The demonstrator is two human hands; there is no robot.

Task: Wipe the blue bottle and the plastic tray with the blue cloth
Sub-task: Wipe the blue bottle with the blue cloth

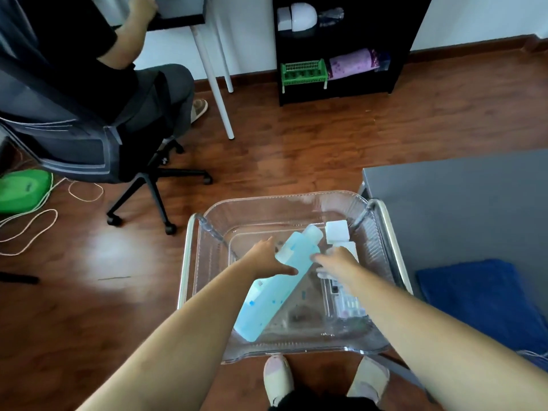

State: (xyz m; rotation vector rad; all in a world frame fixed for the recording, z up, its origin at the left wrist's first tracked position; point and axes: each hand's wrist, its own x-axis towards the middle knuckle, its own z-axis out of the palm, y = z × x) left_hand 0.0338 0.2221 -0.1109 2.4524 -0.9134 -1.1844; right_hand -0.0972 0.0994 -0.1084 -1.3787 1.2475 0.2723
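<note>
The task looks to be at its very start. The blue cloth (474,295) lies untouched on the grey surface (459,203) to the right, well apart from both hands. The blue bottle (278,283) lies tilted inside the plastic tray (284,203). The left hand (267,259) rests spread open on the bottle, not closed around it. The right hand (335,261), fingers loosely apart, reaches beside the bottle's neck toward a white bottle (344,250). In my judgement, no wiping is done yet.
</note>
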